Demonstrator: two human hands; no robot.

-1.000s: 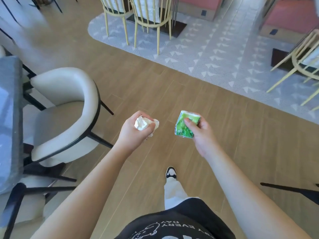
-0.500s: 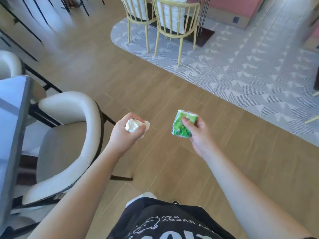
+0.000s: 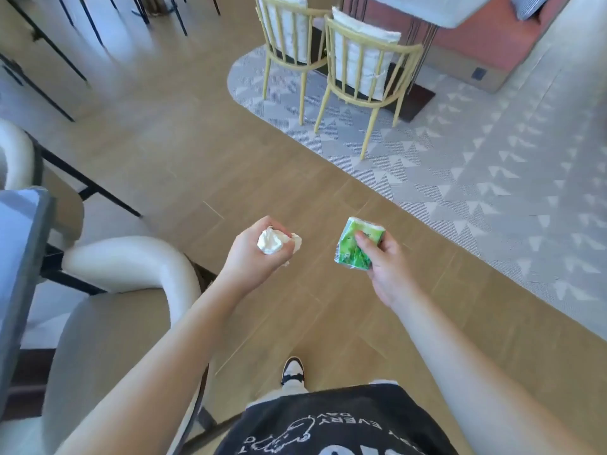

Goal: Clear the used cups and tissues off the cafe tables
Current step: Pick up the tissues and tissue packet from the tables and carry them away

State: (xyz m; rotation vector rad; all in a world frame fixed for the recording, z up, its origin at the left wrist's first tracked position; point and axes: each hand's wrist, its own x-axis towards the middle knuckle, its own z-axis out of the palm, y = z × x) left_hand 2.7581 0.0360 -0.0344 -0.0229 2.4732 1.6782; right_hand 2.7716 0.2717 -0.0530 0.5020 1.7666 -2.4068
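Note:
My left hand [image 3: 254,257] grips a crumpled white tissue [image 3: 272,243], its fingers curled round the wad at waist height over the wooden floor. To its right my right hand [image 3: 384,261] holds a small green tissue pack [image 3: 356,246], thumb pressed on its face and fingers behind it. The two hands are apart, with a gap of bare floor between them. No cups are in view.
A white padded chair [image 3: 124,267] with black legs stands close at my left, beside a grey table edge [image 3: 19,257]. Two yellow wooden chairs [image 3: 358,64] stand ahead on a grey patterned rug [image 3: 492,152] at a pale table. My shoe [image 3: 293,369] is on the wooden floor.
I have walked forward: the yellow chairs and rug have shifted right and come closer, and the white chair has slid down to my left. Both hands keep their holds.

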